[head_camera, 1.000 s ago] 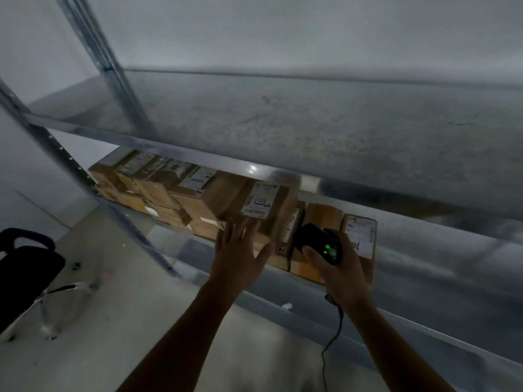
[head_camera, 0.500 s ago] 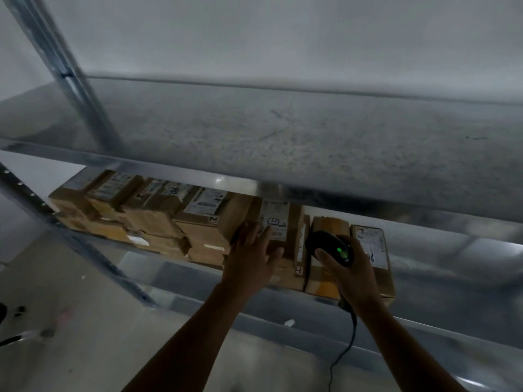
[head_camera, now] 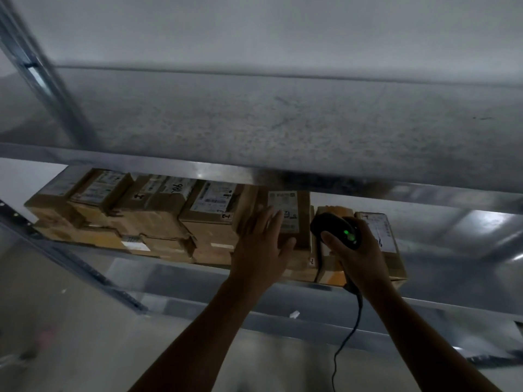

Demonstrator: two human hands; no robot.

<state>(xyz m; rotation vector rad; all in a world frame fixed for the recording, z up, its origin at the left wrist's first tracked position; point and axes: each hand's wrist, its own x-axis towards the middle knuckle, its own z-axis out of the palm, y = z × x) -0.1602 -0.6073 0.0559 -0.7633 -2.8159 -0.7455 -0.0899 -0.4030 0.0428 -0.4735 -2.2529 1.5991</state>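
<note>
Cardboard boxes [head_camera: 152, 213] stand stacked in a row on a metal shelf [head_camera: 452, 250], running away to the left of the left hand [head_camera: 259, 246]. That hand lies flat against the labelled box [head_camera: 301, 222] straight ahead of it. Its fingers are straight and a little spread over the box's left front edge, the thumb reaches out to the right, and it grips nothing. The box's white label [head_camera: 284, 203] shows just above the fingertips.

Just to the right, the right hand [head_camera: 360, 257] is wrapped round a black scanner [head_camera: 335, 227], with the thumb on the near side of the head, where a green light [head_camera: 348, 235] glows. The scanner's head sits just beside the labelled box; I cannot tell whether they touch. Its dark cable [head_camera: 349, 335] hangs down from below the right wrist, between the two forearms.

Behind the scanner stands an orange-brown box [head_camera: 335, 211], and past the right hand's knuckles lies the end box [head_camera: 379, 236], which has a pale label on top. Above both hands runs the upper shelf [head_camera: 283, 131], grey and speckled.
</note>
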